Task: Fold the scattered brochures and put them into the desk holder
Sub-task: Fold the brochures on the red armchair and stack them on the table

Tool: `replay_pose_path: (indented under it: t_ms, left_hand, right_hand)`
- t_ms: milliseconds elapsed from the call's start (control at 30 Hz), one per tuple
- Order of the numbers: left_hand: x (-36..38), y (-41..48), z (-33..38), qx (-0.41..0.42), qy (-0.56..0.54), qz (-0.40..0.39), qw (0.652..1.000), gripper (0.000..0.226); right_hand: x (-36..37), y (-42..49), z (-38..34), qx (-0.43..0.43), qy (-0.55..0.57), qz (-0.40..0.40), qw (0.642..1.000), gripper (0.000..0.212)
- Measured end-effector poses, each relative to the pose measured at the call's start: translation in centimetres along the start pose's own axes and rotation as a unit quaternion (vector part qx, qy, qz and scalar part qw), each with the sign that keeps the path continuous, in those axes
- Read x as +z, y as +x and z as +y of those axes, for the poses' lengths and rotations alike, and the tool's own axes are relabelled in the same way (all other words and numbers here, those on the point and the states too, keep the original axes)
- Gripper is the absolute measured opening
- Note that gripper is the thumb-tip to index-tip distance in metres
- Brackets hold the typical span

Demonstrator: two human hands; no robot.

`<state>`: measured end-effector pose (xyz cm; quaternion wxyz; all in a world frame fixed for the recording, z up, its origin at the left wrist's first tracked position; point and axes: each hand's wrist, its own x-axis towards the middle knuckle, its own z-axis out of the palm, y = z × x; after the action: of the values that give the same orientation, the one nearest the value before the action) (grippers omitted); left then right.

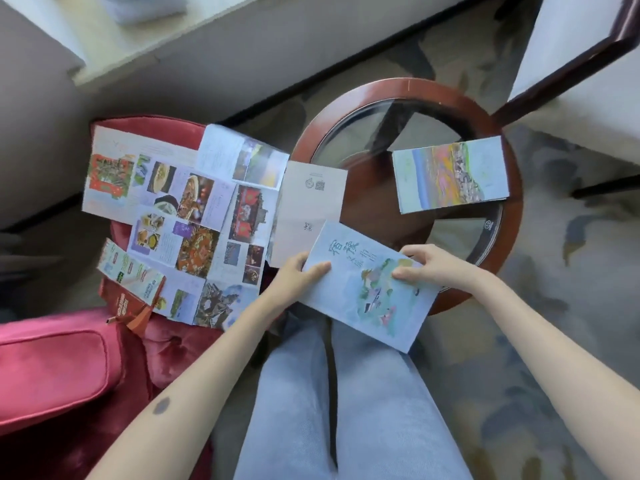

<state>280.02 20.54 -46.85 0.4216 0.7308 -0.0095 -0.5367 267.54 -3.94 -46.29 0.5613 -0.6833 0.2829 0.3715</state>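
Note:
A folded pale blue brochure [363, 285] with Chinese characters and a landscape drawing lies tilted over my knees and the table's near edge. My left hand [298, 271] grips its left edge, thumb on top. My right hand [426, 265] pinches its right edge. A folded brochure with a colourful striped landscape [450, 173] lies on the round table. A white folded brochure [308, 209] overhangs the table's left side. Several unfolded brochures with food photos [173, 209] are spread over the red seat. No desk holder is in view.
The round wooden table with a glass top [405, 95] stands in front of my knees. A red upholstered chair [52, 368] is at the left, with a red booklet [128, 306] on it. A dark-framed chair [571, 71] stands at the back right on patterned carpet.

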Motion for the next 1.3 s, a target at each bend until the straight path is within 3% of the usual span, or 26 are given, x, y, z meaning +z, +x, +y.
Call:
replay_pose_path:
  t_ms: [133, 200, 433, 567, 700, 767, 833, 900, 967, 1033, 1100, 1167, 1300]
  left_hand:
    - [4.3, 2.0, 0.4, -0.022, 0.072, 0.037, 0.996, 0.025]
    - [6.3, 3.0, 0.6, -0.017, 0.129, 0.041, 0.991, 0.024]
    - [11.7, 6.4, 0.3, -0.021, 0.275, 0.055, 0.96, 0.024]
    - [12.5, 7.5, -0.1, -0.027, 0.423, 0.01, 0.906, 0.032]
    - [12.0, 8.2, -0.1, -0.044, 0.439, -0.029, 0.897, 0.029]
    - [11.9, 8.5, 0.0, -0.048, 0.48, -0.046, 0.874, 0.027]
    - [12.1, 8.0, 0.6, -0.006, 0.573, -0.061, 0.817, 0.017]
    - [12.7, 7.0, 1.5, 0.064, 0.654, -0.023, 0.754, 0.007]
    - [13.1, 6.2, 2.0, 0.152, 0.669, 0.025, 0.727, 0.028]
    - [13.6, 6.1, 0.9, 0.218, 0.644, 0.041, 0.732, 0.026]
    - [14.2, 5.9, -0.4, 0.264, 0.653, 0.023, 0.709, 0.05]
    - [14.5, 5.5, -1.2, 0.248, 0.697, -0.011, 0.673, 0.071]
    - [14.5, 5.9, -2.2, 0.206, 0.711, -0.026, 0.672, 0.079]
  right_hand:
    - [-1.0, 0.0, 3.3, 0.037, -0.086, 0.149, 0.984, 0.021]
    - [-1.6, 0.1, 4.8, 0.069, -0.102, 0.196, 0.973, 0.023]
    - [-3.8, 1.5, 8.9, 0.103, -0.181, 0.264, 0.942, 0.023]
    - [-4.4, 2.8, 9.3, 0.092, -0.205, 0.316, 0.922, 0.023]
    - [-4.4, 3.7, 9.3, 0.081, -0.211, 0.322, 0.919, 0.022]
    - [-4.3, 3.9, 9.3, 0.075, -0.216, 0.317, 0.92, 0.024]
    - [-3.8, 3.9, 9.4, 0.067, -0.228, 0.335, 0.912, 0.027]
    - [-2.7, 3.7, 9.4, 0.043, -0.255, 0.373, 0.891, 0.033]
    - [-1.4, 3.3, 8.9, 0.014, -0.294, 0.403, 0.867, 0.038]
    - [0.2, 2.8, 8.5, -0.017, -0.32, 0.414, 0.852, 0.046]
    - [2.1, 2.6, 8.5, -0.038, -0.356, 0.414, 0.837, 0.056]
    - [4.1, 2.3, 8.9, -0.031, -0.396, 0.386, 0.833, 0.065]
    - [6.4, 2.2, 10.4, 0.069, -0.442, 0.314, 0.837, 0.082]
